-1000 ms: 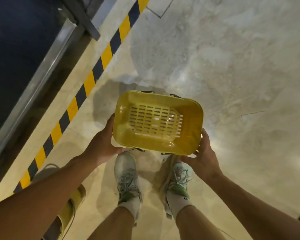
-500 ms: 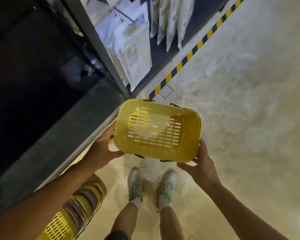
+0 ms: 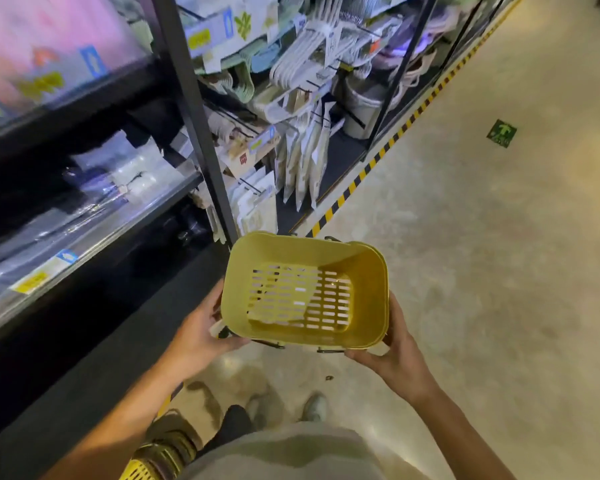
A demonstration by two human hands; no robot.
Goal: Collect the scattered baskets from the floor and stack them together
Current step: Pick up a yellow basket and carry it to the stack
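Two nested yellow baskets (image 3: 303,292), two hands

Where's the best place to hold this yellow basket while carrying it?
Probably the two short ends under the rim, one hand from each side. The yellow basket is wide and open-topped; the left hand and right hand already hold it so.

shop aisle | shelves (image 3: 194,109) of packaged goods – price tags (image 3: 32,280) – striped floor tape (image 3: 368,168)

Grey shirt (image 3: 291,452); dark shorts (image 3: 231,427); pale sneakers (image 3: 314,407).
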